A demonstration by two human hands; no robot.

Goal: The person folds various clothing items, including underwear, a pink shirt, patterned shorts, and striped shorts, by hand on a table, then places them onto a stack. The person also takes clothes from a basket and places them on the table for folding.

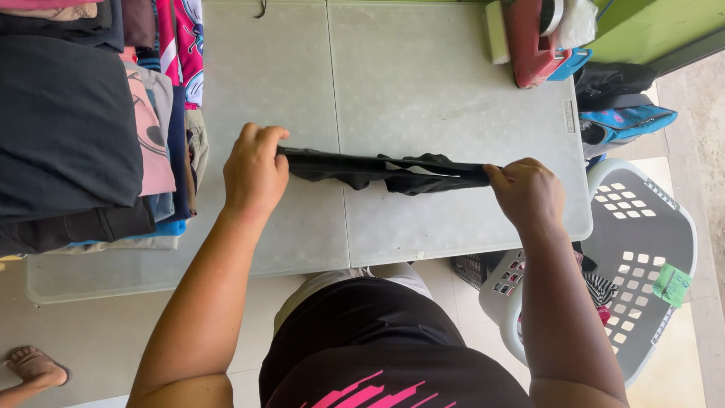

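Pale folding table [423, 83] outdoors, black garment [385, 171] pulled taut just above the middle of it

Left hand [253, 170] fisted tight on one end, right hand [529, 193] pinching the other, so both closed on the cloth. Looks thin, soft and light, bunches and sags in the middle, probably best grabbed by the hem corners like now. Plenty of bare tabletop beyond it. Further out: stack of folded clothes [75, 128] crowding the left side, red and blue stuff [532, 45] at the far right corner, near edge of the table right under the right wrist. White laundry basket [649, 249] on the floor at the right, someone else's bare foot [34, 366] down at the left
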